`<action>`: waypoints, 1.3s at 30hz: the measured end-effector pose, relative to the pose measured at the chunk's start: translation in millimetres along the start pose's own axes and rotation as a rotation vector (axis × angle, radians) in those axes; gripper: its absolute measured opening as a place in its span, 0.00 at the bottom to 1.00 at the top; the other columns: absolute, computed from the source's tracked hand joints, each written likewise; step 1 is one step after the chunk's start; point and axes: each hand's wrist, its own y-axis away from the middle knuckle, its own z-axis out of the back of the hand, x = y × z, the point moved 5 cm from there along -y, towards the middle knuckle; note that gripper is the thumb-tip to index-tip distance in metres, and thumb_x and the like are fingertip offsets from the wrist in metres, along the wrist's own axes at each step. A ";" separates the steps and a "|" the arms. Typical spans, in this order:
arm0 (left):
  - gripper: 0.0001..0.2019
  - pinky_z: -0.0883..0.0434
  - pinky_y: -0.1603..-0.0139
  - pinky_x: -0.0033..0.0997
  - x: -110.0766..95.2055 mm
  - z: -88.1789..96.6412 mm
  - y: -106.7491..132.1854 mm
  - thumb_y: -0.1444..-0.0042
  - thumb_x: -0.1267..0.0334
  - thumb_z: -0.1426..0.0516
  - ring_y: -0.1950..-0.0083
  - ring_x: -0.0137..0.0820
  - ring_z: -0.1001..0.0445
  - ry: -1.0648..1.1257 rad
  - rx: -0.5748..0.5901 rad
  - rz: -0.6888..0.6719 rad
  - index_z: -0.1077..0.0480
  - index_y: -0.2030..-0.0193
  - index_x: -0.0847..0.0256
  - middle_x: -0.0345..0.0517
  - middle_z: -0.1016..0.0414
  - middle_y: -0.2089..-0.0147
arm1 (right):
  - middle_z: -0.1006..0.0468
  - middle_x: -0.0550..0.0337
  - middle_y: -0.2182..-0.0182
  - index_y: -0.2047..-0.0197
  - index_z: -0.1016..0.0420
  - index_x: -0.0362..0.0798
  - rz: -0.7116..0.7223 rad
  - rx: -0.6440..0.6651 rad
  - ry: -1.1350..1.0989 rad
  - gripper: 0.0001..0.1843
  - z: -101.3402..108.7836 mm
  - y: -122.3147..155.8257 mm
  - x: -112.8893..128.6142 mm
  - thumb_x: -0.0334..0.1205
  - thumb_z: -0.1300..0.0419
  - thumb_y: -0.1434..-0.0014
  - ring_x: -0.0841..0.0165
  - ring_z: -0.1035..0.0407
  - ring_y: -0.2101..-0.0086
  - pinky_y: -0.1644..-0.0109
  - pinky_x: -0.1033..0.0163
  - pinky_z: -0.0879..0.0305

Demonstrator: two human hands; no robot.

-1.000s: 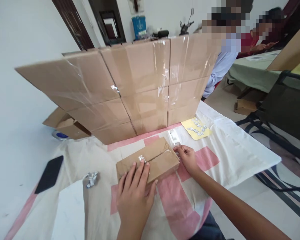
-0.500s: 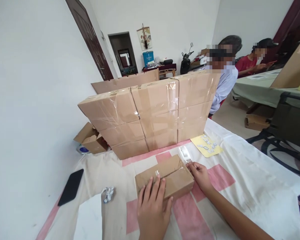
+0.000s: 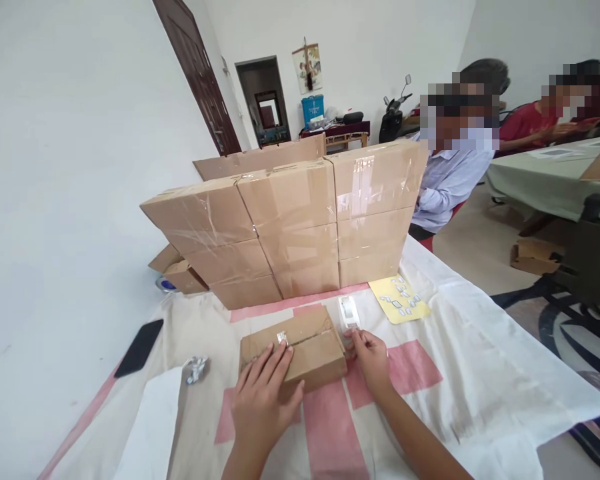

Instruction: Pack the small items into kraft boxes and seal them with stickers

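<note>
While my left hand (image 3: 263,400) lies flat and open on the small box (image 3: 305,343), its long axis running left-right at the bench's (image 3: 480,387) middle, my right hand (image 3: 373,360) curls at its right end, touching the tape roll (image 3: 349,312); grasp indeterminate.

The cardboard box (image 3: 300,343) is small, flat and brown. It lies level on the table (image 3: 460,360), turned slightly askew, with both top flaps closed. A short strip of clear tape sits at the left end of the seam. The clear tape roll (image 3: 349,312) stands on edge just beside the right end of the box.
</note>
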 end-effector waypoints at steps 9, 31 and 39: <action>0.21 0.31 0.43 0.41 -4.1 1.0 -1.2 0.40 0.57 0.38 0.41 0.42 0.21 -0.053 0.055 -0.005 0.26 0.40 0.55 0.43 0.21 0.40 | 0.16 0.50 0.72 0.83 0.40 0.49 -0.039 -0.018 0.001 0.34 -3.3 -4.2 -4.3 0.70 0.37 0.46 0.68 0.29 0.80 0.78 0.64 0.34; 0.23 0.31 0.45 0.40 3.7 5.2 5.7 0.41 0.55 0.36 0.43 0.41 0.20 0.016 -0.003 -0.011 0.26 0.40 0.57 0.42 0.20 0.40 | 0.25 0.60 0.79 0.84 0.47 0.51 0.004 -0.024 0.067 0.27 -6.0 -3.7 3.1 0.51 0.36 0.45 0.70 0.31 0.79 0.78 0.67 0.36; 0.26 0.33 0.44 0.41 -9.1 14.9 15.3 0.41 0.58 0.36 0.42 0.43 0.21 0.019 0.022 -0.103 0.28 0.36 0.58 0.43 0.21 0.39 | 0.41 0.66 0.84 0.83 0.51 0.52 0.040 -0.019 0.194 0.25 -7.0 -0.5 8.8 0.49 0.39 0.46 0.73 0.44 0.80 0.78 0.67 0.47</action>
